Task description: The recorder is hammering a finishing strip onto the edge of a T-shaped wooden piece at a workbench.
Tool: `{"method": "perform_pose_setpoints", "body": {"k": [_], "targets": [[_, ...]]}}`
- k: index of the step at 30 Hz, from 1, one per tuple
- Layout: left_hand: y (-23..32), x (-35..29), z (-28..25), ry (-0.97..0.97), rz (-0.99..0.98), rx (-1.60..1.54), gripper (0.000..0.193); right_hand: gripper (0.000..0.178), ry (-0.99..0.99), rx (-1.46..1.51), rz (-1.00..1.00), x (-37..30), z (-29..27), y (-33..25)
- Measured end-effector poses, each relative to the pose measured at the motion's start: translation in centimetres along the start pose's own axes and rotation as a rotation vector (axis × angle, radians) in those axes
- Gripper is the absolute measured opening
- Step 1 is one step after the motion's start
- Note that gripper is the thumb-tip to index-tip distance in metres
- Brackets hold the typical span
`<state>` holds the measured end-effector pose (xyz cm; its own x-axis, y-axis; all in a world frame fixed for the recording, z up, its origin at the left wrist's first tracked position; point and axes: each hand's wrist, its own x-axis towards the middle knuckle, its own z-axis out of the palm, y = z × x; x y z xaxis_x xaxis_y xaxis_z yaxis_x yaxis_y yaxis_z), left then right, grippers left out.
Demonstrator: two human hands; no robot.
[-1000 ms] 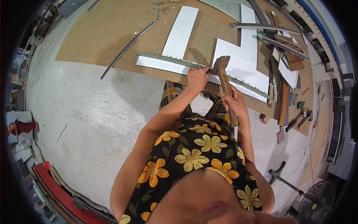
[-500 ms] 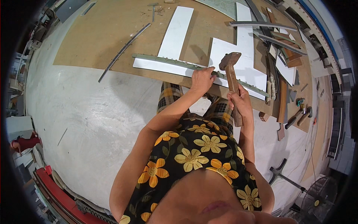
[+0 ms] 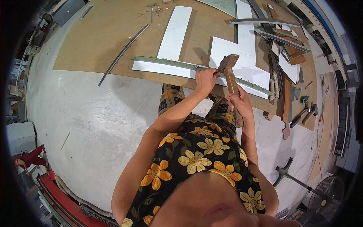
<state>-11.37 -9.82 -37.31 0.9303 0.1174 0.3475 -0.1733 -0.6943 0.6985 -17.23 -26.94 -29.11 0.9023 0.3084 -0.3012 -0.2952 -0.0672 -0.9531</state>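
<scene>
My right hand (image 3: 241, 102) is wrapped around the wooden handle of a hammer (image 3: 231, 80). The hammer's head is close beside the fingertips of my left hand (image 3: 205, 80). Those fingers are pinched together at a long green strip (image 3: 166, 61) with small bumps along it. Whatever they hold, if anything, is too small to make out. Beneath the strip lies a flat white board (image 3: 151, 66) along the near edge of the table. Two more white pieces, a narrow panel (image 3: 175, 32) and a wider stepped panel (image 3: 230, 53), extend away from it.
A dark narrow strip (image 3: 124, 53) lies left on the brown tabletop (image 3: 87, 45). Offcuts and metal strips (image 3: 278, 36) pile up at the right, near hand tools (image 3: 304, 113). A small hammer (image 3: 151, 11) rests at the back. A fan (image 3: 324, 200) stands lower right; a person (image 3: 32, 159) is far left.
The hammer's head has shifted left and come nearer my left fingertips. My left hand stays at the strip, its fingers drawn closer together. The far-left person has moved slightly.
</scene>
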Motion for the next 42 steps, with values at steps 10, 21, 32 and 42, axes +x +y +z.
{"method": "perform_pose_setpoints", "body": {"k": [10, 21, 32, 42], "targets": [[0.0, 0.1, -0.1, -0.039, -0.011, 0.031, 0.009, 0.043, 0.021, 0.014, 0.035, -0.1, 0.0, 0.1], [-0.8, -0.1, -0.1, 0.027, -0.027, 0.032, 0.007, 0.042, 0.067, 0.054, -0.007, -1.2, -0.9, -0.8], [-0.8, -0.3, -0.2, 0.046, -0.018, 0.038, 0.006, 0.044, 0.040, 0.033, 0.025, -1.5, -0.6, 0.0], [-0.8, -0.6, 0.1, 0.057, -0.006, 0.049, 0.020, 0.043, 0.082, 0.072, -0.003, -1.9, -1.4, -0.2]]}}
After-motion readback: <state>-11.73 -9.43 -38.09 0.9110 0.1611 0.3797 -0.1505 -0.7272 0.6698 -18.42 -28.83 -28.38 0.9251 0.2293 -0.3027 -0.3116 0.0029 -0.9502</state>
